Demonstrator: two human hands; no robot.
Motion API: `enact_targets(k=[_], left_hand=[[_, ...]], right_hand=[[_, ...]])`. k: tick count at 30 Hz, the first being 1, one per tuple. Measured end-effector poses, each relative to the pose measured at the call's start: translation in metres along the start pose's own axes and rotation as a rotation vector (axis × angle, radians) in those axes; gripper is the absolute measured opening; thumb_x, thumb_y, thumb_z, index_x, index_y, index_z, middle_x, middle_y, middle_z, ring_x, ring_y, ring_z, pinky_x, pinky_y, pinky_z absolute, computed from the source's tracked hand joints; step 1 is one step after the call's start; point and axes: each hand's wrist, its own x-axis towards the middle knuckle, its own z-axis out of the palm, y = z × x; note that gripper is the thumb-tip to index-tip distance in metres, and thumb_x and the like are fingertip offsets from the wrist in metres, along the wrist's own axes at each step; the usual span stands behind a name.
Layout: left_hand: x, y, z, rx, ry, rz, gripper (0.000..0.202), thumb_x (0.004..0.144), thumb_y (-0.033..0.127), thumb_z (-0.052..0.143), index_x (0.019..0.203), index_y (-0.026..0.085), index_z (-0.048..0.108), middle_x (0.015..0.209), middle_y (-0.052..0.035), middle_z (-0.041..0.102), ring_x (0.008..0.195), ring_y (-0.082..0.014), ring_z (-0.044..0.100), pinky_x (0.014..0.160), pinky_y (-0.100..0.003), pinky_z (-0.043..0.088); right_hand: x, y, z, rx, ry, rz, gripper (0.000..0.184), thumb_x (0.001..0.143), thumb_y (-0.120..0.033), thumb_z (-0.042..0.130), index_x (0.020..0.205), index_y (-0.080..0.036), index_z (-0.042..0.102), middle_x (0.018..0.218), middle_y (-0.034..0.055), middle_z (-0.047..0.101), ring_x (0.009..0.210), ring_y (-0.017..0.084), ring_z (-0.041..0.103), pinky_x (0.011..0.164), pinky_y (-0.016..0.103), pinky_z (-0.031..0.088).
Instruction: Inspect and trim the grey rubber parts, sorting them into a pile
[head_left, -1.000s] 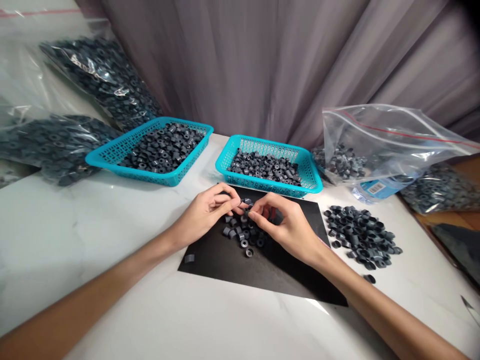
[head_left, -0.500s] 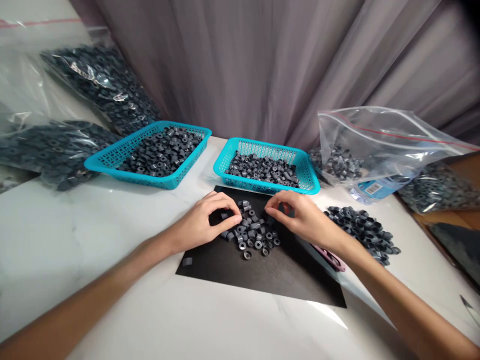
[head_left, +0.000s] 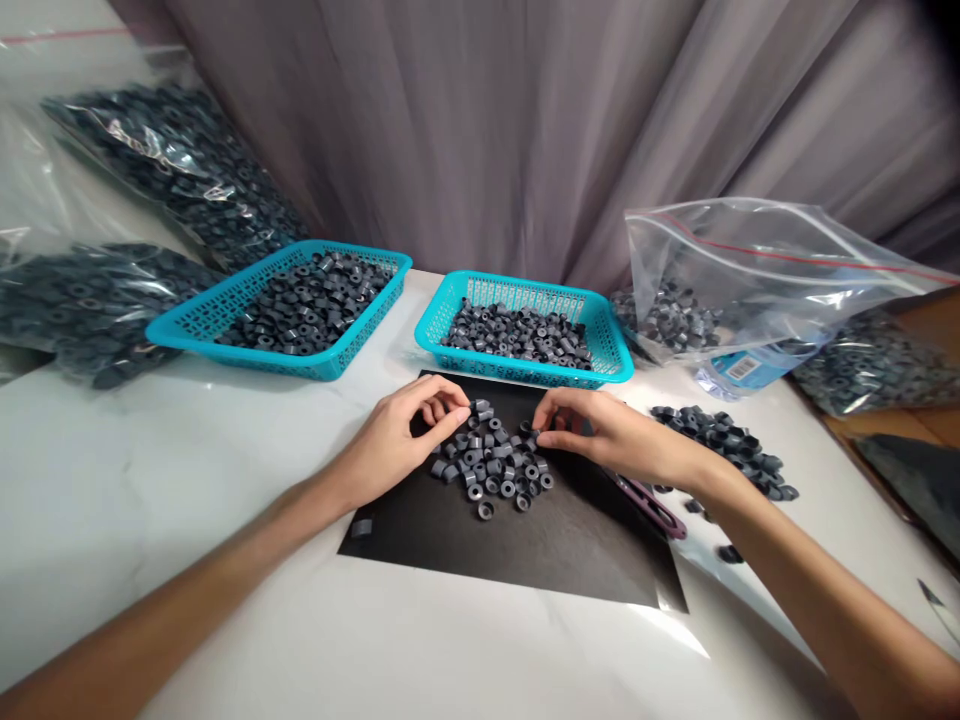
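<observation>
On a black sheet lies a loose pile of small dark grey ring-shaped plastic caps, each with a round hole or hollow. My left hand is at the pile's upper left, thumb and forefinger pinched together beside a cap; whatever is between them is too small to make out. Across the pile, my right hand has its thumb and forefinger closed at a small grey cap on the upper right edge. One stray cap sits at the sheet's left corner.
Two turquoise baskets of caps stand behind the sheet. Bags of caps lean at left; an open zip bag and a bottle are at right. Near my right forearm lie purple-handled scissors and another heap.
My right hand has come down a little to the pile's edge, its fingertips at a cap. My left fingertips have drawn closer together. The whole view has shifted slightly.
</observation>
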Motion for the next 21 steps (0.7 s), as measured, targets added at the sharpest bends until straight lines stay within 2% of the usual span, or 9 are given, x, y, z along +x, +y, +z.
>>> enact_targets(k=[4,8,10,15,21], left_hand=[[-0.007,0.014,0.004,0.052,0.041,0.105,0.017,0.090,0.036,0.066,0.100,0.023,0.063,0.095,-0.0011,0.063,0.089,-0.0164,0.059,0.084,-0.030,0.049],[-0.015,0.022,0.012,0.021,-0.029,0.152,0.030,0.084,0.039,0.073,0.107,0.025,0.062,0.099,-0.0011,0.065,0.092,-0.0178,0.060,0.085,-0.031,0.050],[-0.017,0.023,0.015,-0.005,-0.047,0.151,0.027,0.085,0.037,0.072,0.107,0.025,0.062,0.097,-0.0004,0.066,0.090,-0.0167,0.061,0.084,-0.030,0.050],[-0.019,0.023,0.012,-0.043,-0.048,0.133,0.010,0.091,0.030,0.067,0.097,0.023,0.067,0.090,0.0007,0.068,0.084,-0.0140,0.063,0.080,-0.026,0.050],[-0.019,0.022,0.008,-0.116,-0.060,0.079,0.012,0.090,0.033,0.067,0.093,0.022,0.072,0.093,-0.0004,0.075,0.086,-0.0166,0.068,0.082,-0.028,0.053]], right_hand=[[-0.003,-0.015,0.004,0.019,0.058,-0.031,0.009,0.095,-0.029,0.061,0.098,-0.020,0.063,0.091,0.0022,0.067,0.081,0.017,0.061,0.073,0.030,0.050],[-0.004,-0.034,0.016,0.105,0.081,-0.088,0.010,0.097,-0.030,0.060,0.100,-0.021,0.064,0.094,0.0016,0.069,0.084,0.017,0.063,0.076,0.030,0.050],[-0.003,-0.037,0.022,0.172,0.073,-0.082,0.013,0.098,-0.033,0.059,0.100,-0.022,0.064,0.091,0.0008,0.070,0.083,0.016,0.063,0.074,0.029,0.050],[0.003,-0.029,0.028,0.332,0.063,-0.031,0.024,0.096,-0.042,0.060,0.096,-0.019,0.065,0.092,0.0026,0.070,0.086,0.017,0.064,0.078,0.031,0.051],[0.005,-0.022,0.027,0.398,0.011,-0.008,0.029,0.095,-0.046,0.060,0.091,-0.017,0.064,0.086,0.0032,0.068,0.082,0.018,0.064,0.077,0.033,0.053]])
